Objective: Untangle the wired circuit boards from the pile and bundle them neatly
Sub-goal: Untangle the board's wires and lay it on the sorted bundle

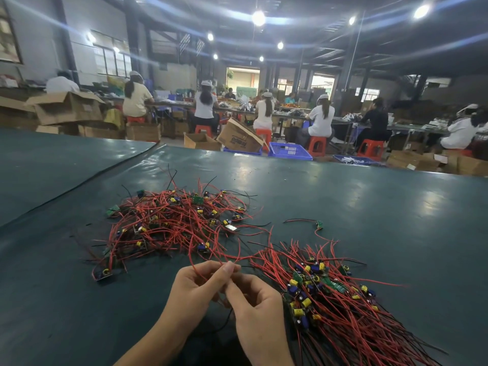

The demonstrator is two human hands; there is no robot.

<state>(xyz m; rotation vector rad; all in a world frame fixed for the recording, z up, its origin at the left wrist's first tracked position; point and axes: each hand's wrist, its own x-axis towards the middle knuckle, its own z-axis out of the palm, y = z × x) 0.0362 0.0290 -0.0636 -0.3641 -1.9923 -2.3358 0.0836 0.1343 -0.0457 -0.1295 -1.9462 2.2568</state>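
Many red wires (173,225) tangle small green boards (197,199).

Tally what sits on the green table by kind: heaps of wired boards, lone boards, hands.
Tangled pile: 1
Aligned bundle: 1
Lone board: 1
Hands: 2, left hand and right hand, both pinching a red wire
Total: 5

Dim bkgd, lamp (258,18) flare, edge warp
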